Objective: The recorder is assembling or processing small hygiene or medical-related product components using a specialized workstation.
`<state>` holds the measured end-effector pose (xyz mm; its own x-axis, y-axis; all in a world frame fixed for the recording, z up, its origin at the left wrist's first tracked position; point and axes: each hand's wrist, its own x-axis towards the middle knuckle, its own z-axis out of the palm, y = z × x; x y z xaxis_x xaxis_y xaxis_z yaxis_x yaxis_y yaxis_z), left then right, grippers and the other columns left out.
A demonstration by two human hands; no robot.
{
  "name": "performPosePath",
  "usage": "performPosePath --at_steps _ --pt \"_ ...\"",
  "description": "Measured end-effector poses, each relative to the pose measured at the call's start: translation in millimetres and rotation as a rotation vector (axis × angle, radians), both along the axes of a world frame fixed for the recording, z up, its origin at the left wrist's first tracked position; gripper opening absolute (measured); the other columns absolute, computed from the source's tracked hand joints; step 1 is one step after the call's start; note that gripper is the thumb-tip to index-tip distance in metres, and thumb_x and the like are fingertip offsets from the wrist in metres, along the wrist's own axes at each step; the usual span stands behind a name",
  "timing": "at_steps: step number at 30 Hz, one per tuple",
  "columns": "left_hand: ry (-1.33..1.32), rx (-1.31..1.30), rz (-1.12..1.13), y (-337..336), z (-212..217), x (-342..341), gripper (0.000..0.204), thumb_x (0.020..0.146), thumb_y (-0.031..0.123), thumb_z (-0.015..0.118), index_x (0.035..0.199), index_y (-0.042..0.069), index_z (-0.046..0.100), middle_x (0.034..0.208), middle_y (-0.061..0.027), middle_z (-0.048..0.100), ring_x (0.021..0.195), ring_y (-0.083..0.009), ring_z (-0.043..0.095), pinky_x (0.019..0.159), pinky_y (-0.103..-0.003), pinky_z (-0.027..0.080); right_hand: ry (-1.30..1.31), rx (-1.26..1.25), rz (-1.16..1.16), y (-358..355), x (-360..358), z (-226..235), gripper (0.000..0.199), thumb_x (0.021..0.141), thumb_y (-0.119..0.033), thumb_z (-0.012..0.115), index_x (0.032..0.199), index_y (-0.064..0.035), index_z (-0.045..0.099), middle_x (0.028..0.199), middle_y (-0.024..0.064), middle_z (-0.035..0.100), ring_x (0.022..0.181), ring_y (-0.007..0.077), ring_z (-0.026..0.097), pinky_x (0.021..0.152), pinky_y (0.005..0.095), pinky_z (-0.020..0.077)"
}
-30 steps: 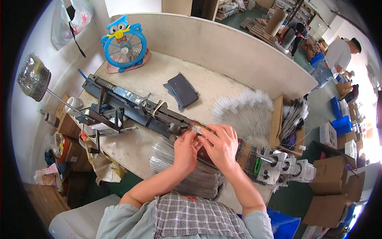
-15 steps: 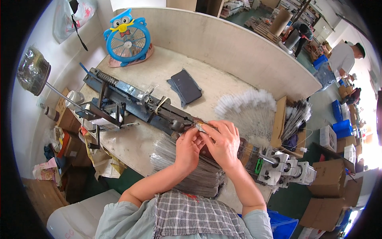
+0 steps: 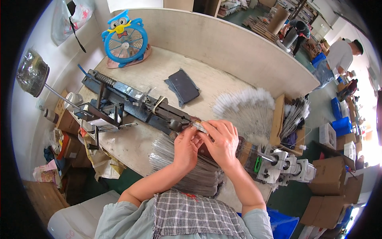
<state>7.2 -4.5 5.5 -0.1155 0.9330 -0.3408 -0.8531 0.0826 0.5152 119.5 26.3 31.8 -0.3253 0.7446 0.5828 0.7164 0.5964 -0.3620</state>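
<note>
On the table (image 3: 209, 79) we are seeing a bench machine (image 3: 137, 97) running from back left toward the middle, a fan (image 3: 125, 46) standing behind its left part and a flat device (image 3: 185, 85) lying behind its middle. Before it we are finding a sheaf of wires (image 3: 199, 183). Rightward, we are seeing brushes (image 3: 242, 113) lying left of a carton (image 3: 277, 119), a motor unit (image 3: 284, 169) sitting in front.

No words are clear enough to read. Red marks (image 3: 84, 15) sit on the plastic bag (image 3: 65, 26), far up-left of the left hand (image 3: 186, 149), and on the checked apron (image 3: 193, 217) below it.
</note>
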Motion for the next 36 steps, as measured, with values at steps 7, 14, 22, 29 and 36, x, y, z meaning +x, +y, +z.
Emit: performPosePath --at_steps 7,14,22,29,36 --pt "0.031 0.035 -0.018 0 -11 -1 0.002 0.088 0.008 0.056 0.089 0.009 0.055 0.089 0.0003 0.059 0.082 -0.0097 0.059 0.075 -0.026 0.047 -0.017 0.023 0.007 -2 5 0 0.028 0.067 -0.017 0.073 0.094 -0.0136 0.068 0.093 -0.0006 0.062 0.091 0.0194 0.056 0.073 0.0345 0.0421" --pt "0.048 0.024 -0.018 0 -3 0 0.002 0.088 0.008 0.056 0.089 0.009 0.055 0.089 -0.0002 0.06 0.083 -0.0105 0.06 0.076 -0.026 0.047 -0.012 0.019 0.009 -3 10 0 0.027 0.066 -0.018 0.073 0.092 -0.0146 0.069 0.093 -0.0009 0.062 0.091 0.0192 0.056 0.073 0.0344 0.0425" --pt "0.08 0.022 -0.007 2 0 3 0.005 0.085 0.003 0.058 0.087 0.005 0.054 0.085 -0.0027 0.058 0.077 -0.0096 0.058 0.073 -0.025 0.047 -0.009 0.027 0.017 -2 11 -1 0.025 0.067 -0.015 0.072 0.091 -0.0135 0.069 0.092 -0.001 0.062 0.091 0.0192 0.056 0.073 0.0343 0.0425" --pt "0.102 0.007 -0.021 5 2 -2 0.013 0.084 0.003 0.059 0.077 0.01 0.05 0.081 -0.0011 0.057 0.079 -0.0101 0.058 0.074 -0.025 0.046 0.005 0.039 0.033 2 7 -3 0.023 0.067 -0.014 0.072 0.09 -0.0129 0.068 0.091 -0.0014 0.062 0.09 0.0195 0.057 0.073 0.0345 0.0427" --pt "0.103 -0.028 -0.026 4 0 6 0.009 0.083 0.005 0.061 0.087 0.004 0.052 0.083 -0.0047 0.057 0.08 -0.0137 0.059 0.074 -0.026 0.048 0.041 0.048 0.002 -1 13 4 0.022 0.064 -0.013 0.073 0.086 -0.0109 0.068 0.089 0.0025 0.064 0.083 0.0223 0.06 0.071 0.0359 0.0464"
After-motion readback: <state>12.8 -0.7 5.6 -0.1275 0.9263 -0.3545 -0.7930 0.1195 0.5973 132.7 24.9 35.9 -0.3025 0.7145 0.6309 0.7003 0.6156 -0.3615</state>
